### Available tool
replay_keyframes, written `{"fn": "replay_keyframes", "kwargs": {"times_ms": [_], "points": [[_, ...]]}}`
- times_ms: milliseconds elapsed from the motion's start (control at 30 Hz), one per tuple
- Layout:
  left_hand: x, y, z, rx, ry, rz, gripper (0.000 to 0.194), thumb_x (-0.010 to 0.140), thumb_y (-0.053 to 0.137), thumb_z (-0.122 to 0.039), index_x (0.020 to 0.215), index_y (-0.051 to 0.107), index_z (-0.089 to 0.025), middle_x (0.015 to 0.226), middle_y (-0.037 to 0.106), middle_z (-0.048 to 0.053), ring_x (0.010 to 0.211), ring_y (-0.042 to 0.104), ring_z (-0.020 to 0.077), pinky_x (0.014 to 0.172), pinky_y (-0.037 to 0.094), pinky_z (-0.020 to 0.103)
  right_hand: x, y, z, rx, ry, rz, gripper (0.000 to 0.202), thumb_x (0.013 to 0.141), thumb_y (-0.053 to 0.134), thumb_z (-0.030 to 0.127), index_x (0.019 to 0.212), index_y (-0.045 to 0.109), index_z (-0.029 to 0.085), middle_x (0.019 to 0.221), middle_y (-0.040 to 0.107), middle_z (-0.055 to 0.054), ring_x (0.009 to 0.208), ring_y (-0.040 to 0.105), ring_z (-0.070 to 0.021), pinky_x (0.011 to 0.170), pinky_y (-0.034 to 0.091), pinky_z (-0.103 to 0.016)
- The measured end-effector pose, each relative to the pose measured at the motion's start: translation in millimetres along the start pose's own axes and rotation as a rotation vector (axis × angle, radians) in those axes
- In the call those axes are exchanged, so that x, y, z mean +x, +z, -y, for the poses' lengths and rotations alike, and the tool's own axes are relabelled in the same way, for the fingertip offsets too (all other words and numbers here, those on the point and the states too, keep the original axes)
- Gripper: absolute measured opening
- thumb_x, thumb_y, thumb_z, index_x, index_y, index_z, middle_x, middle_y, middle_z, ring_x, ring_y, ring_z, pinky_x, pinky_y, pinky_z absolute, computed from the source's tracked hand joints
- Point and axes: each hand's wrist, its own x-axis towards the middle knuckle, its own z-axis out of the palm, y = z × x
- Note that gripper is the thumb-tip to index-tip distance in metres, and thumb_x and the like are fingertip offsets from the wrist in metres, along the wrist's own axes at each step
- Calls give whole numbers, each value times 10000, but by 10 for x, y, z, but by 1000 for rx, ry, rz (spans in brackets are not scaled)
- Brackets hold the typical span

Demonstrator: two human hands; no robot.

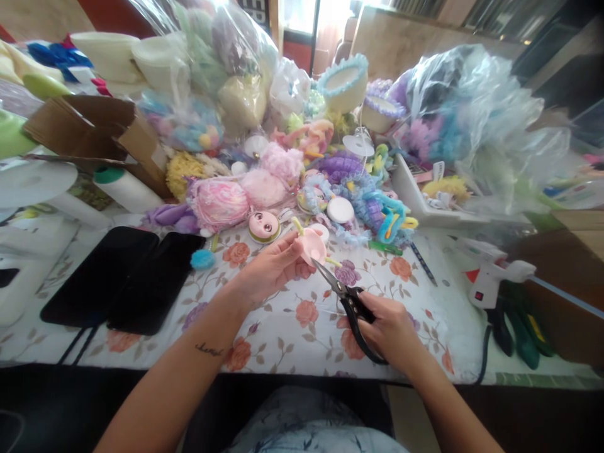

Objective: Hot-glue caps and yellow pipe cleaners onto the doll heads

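Between the fingertips of my left hand [278, 263] is a small pale-pink round piece [313, 245] with yellow-green strips sticking out at its top and right side. My right hand [389, 324] grips black-handled scissors [337, 286], whose tips point up-left and meet the lower edge of the pink piece. The blades look nearly closed. Just behind my left hand lies a round disc with a painted doll face [264, 225]. White round caps, one of them a white disc [340, 209], lie close behind the pink piece.
Pink yarn balls [221, 202] and colourful plush cords heap up at the back. Two black phones [101, 277] lie left, near a blue pom-pom [202, 258]. A hot glue gun [493, 270] with its cable, a pen [423, 263] and a white tray [410, 189] are right. A cardboard box [94, 129] stands back left.
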Motion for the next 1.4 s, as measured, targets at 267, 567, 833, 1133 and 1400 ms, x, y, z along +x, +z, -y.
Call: {"fn": "replay_keyframes", "kwargs": {"times_ms": [267, 567, 833, 1133, 1400], "points": [[-7, 31, -23, -33, -6, -13, 425, 762, 746, -427, 1042, 638, -126, 787, 643, 44, 642, 591, 108, 611, 473, 219, 19, -103, 45, -7, 42, 71, 242, 787, 622, 305, 661, 435, 219, 594, 487, 38, 539, 430, -126, 520, 356, -232], [7, 28, -9, -44, 0, -16, 511, 742, 764, -433, 1138, 631, -138, 792, 610, 31, 634, 541, 92, 580, 432, 208, 35, -91, 81, 32, 64, 73, 221, 763, 636, 263, 655, 449, 214, 587, 482, 48, 534, 423, -118, 522, 357, -229], [-2, 35, -5, -58, -5, -18, 486, 748, 766, -408, 1137, 626, -150, 842, 620, 35, 671, 560, 95, 619, 458, 211, 68, -97, 71, -9, 54, 76, 165, 712, 563, 161, 652, 422, 224, 578, 465, 51, 534, 414, -122, 514, 359, -229], [2, 33, -2, -69, -8, 2, 490, 739, 774, -394, 1138, 638, -145, 833, 639, 38, 649, 562, 93, 618, 462, 209, 89, -153, 72, 8, 18, 76, 202, 770, 500, 220, 607, 381, 224, 538, 429, 46, 500, 370, -116, 485, 327, -227], [-1, 39, 16, -86, -11, -17, 422, 742, 782, -353, 1085, 656, -141, 872, 650, 46, 686, 579, 93, 639, 468, 205, 49, -112, 20, -29, -17, 39, 221, 764, 487, 214, 602, 337, 224, 530, 400, 49, 493, 353, -109, 483, 308, -223]]}}
